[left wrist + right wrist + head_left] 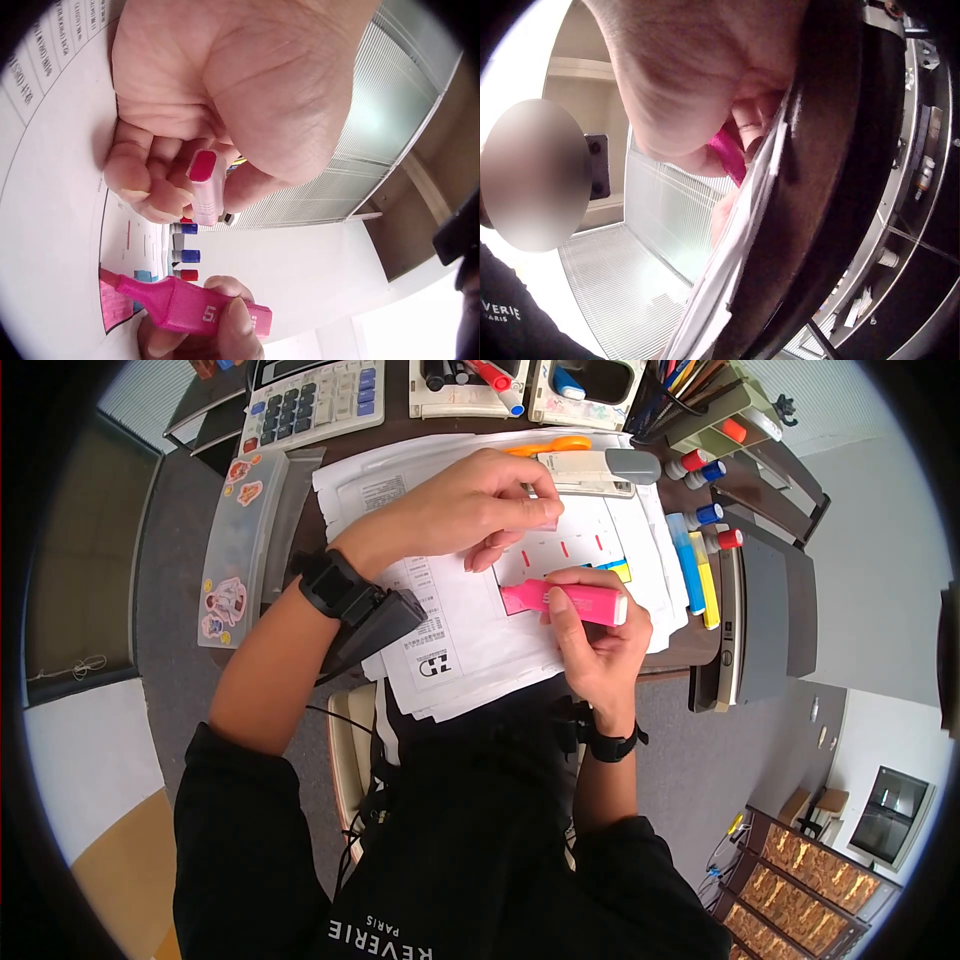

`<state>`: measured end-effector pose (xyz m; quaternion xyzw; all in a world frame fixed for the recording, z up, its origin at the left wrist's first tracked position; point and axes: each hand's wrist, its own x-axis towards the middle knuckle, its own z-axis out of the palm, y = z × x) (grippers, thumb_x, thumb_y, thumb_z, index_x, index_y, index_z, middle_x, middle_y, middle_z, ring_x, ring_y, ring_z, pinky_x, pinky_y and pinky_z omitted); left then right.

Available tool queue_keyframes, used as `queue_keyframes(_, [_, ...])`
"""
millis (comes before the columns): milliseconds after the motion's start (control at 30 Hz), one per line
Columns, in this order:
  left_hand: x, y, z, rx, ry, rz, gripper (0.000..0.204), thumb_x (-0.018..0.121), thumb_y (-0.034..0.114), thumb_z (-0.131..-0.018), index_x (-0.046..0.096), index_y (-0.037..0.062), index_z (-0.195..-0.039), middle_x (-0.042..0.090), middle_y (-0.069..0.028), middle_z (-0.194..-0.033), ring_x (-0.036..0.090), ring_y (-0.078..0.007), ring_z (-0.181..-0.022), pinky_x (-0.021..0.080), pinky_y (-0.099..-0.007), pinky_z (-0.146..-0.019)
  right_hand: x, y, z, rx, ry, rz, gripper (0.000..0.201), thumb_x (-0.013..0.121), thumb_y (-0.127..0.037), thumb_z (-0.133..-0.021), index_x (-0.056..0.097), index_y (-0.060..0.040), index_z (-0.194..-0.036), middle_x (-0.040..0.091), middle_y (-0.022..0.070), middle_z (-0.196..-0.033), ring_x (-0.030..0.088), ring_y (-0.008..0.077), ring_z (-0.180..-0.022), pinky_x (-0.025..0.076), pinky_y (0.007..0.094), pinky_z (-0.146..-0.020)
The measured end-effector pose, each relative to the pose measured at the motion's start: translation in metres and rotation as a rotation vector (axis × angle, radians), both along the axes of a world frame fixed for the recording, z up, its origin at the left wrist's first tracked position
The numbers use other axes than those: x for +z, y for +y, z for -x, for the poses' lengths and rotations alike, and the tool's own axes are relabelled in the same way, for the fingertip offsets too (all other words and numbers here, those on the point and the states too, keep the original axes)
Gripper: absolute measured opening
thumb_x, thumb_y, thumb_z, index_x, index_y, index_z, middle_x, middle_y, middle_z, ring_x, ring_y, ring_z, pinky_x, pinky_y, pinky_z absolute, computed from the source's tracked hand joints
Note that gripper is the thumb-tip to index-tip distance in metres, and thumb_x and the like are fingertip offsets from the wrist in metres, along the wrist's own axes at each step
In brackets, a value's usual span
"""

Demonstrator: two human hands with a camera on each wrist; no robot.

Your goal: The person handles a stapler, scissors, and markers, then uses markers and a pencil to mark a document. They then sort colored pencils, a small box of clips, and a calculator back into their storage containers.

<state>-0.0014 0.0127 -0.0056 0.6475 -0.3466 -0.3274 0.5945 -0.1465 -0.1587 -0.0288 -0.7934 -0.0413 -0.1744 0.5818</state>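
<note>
A pink highlighter (585,603) is gripped in the right hand (610,650), its tip on the paper (480,630) at a pink patch (116,304) inside a drawn frame. Above it, the left hand (455,510) pinches the pink cap (208,187) between thumb and fingers, clear of the highlighter. Red marks and blue and yellow colouring show in the same drawing. In the right wrist view the right hand (697,82) hides most of the highlighter (727,154).
A stapler (590,465) and orange scissors (550,446) lie at the paper's far edge. Blue (686,560) and yellow (706,582) highlighters lie on the right, beside several capped markers. A calculator (315,405) and a stickered case (240,550) are on the left.
</note>
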Motion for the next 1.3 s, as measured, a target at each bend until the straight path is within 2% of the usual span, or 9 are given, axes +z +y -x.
queue_keyframes(300, [-0.0010, 0.0001, -0.0009, -0.001, -0.005, -0.001, 0.024, 0.054, 0.025, -0.103, 0.059, 0.0016, -0.101, 0.053, -0.0002, -0.056, 0.052, -0.0076, -0.040, 0.037, -0.0215, -0.040, -0.0033, 0.0010, -0.0011, -0.039, -0.115, 0.112, 0.012, 0.072, -0.005, -0.087, 0.068, -0.0013, -0.097, 0.071, 0.0053, -0.075, 0.059, 0.0076, -0.054, 0.044, 0.0223, -0.051])
queue_keyframes(600, [-0.0007, 0.0000, -0.0010, 0.005, -0.003, -0.006, 0.025, 0.055, 0.026, -0.102, 0.060, 0.0022, -0.100, 0.054, 0.0001, -0.056, 0.052, -0.0074, -0.040, 0.035, -0.0211, -0.040, 0.0021, 0.0013, 0.0029, -0.121, -0.027, 0.095, 0.009, 0.071, -0.006, -0.089, 0.068, -0.0005, -0.095, 0.070, 0.0046, -0.074, 0.057, 0.0059, -0.054, 0.043, 0.0217, -0.050])
queue_keyframes(1300, [-0.0008, -0.0003, -0.0016, 0.006, 0.007, -0.010, 0.025, 0.056, 0.026, -0.102, 0.060, 0.0013, -0.101, 0.057, -0.0004, -0.061, 0.053, -0.0067, -0.041, 0.037, -0.0199, -0.039, -0.0036, 0.0023, 0.0024, -0.302, -0.111, 0.037, 0.007, 0.068, -0.006, -0.091, 0.067, -0.0001, -0.094, 0.068, 0.0036, -0.071, 0.056, 0.0049, -0.057, 0.043, 0.0212, -0.052])
